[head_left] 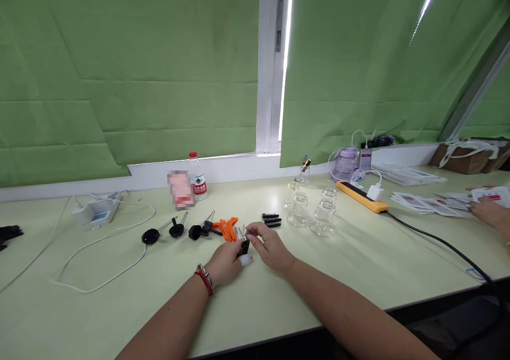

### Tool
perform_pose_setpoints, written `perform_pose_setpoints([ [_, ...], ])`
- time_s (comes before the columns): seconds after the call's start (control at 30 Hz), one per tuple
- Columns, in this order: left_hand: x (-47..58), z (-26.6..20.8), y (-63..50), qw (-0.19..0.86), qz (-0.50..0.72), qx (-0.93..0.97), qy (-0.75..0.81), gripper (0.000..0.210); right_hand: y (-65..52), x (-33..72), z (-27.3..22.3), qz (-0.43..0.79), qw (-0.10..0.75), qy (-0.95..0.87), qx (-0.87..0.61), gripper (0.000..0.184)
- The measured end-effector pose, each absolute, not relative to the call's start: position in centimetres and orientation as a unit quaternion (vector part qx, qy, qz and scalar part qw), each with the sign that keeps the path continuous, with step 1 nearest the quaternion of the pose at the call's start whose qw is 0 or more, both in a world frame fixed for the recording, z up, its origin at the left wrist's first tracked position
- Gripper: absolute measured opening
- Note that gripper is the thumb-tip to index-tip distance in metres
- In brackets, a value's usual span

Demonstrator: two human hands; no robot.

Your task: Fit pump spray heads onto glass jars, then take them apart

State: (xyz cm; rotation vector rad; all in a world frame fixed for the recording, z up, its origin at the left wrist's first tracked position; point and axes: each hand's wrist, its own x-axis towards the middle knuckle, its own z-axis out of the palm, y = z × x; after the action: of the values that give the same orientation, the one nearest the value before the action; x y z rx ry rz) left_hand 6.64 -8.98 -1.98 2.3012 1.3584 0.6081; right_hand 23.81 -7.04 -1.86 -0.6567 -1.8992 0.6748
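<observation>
My left hand [228,262] is closed around a small black piece with thin metal rods [245,247] standing up from it. With its fingertips pinched, my right hand [273,247] meets the top of that piece; exactly what the fingertips grip is hidden. Just beyond the hands lie orange tools [226,228], whose kind I cannot make out. Several narrow black pieces [271,220] lie in a small stack behind my right hand. To the left, black round-headed pieces with metal stems [176,229] are spread in a row.
Several clear glass jars [323,222] stand to the right. Behind are a water bottle [198,182], a purple jug [345,164] and an orange power strip [360,197]. A white cable [85,291] crosses the left side. Another person's hand [492,214] holds printed packets at the right.
</observation>
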Motion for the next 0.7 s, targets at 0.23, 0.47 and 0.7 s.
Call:
perform_pose_setpoints([
  [0.23, 6.60, -2.05, -8.91, 0.202, 0.221, 0.822, 0.483, 0.015, -7.10, 23.75, -1.84, 0.265, 0.487, -0.786, -0.275, 0.018],
  [0.47, 6.70, -1.73, -9.06, 0.220, 0.228, 0.824, 0.469, 0.018, -7.43, 24.07, -1.48, 0.247, 0.435, -0.832, -0.241, 0.013],
  [0.7, 6.69, -1.63, -9.32, 0.225, 0.248, 0.813, 0.477, 0.017, -7.21, 24.03, -1.81, 0.234, 0.424, -0.841, -0.241, 0.017],
])
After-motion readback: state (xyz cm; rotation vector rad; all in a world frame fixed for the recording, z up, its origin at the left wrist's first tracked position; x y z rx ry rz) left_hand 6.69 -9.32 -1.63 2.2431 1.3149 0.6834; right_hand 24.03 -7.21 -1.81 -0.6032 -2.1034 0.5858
